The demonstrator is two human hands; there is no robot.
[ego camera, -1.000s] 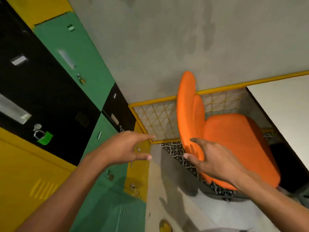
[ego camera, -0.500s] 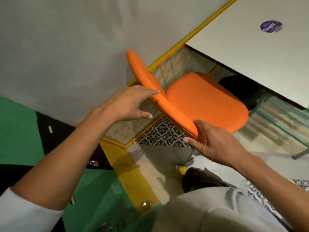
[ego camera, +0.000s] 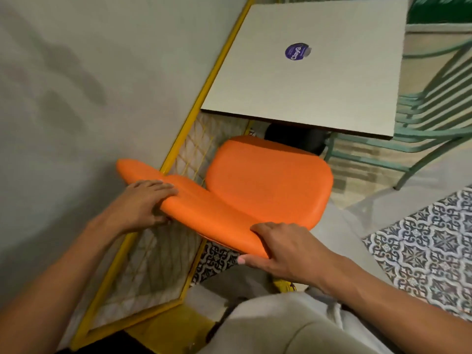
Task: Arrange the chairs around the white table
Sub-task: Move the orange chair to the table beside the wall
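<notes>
An orange padded chair (ego camera: 268,180) stands in front of the white table (ego camera: 319,80), its seat partly under the table's near edge. My left hand (ego camera: 145,200) grips the left part of the chair's backrest, fingers over the top. My right hand (ego camera: 283,247) clasps the right end of the backrest, thumb underneath. A round purple sticker (ego camera: 296,51) lies on the table top.
A grey wall (ego camera: 89,85) with a yellow-framed mesh panel (ego camera: 153,251) runs close along the chair's left side. A green metal chair (ego camera: 434,118) stands at the table's right. Patterned floor tiles (ego camera: 421,246) spread to the right. My light trousers (ego camera: 281,328) fill the bottom.
The view has swung from the lockers to the table. My left hand has closed on the backrest, joining the right hand, and the chair sits nearer the table.
</notes>
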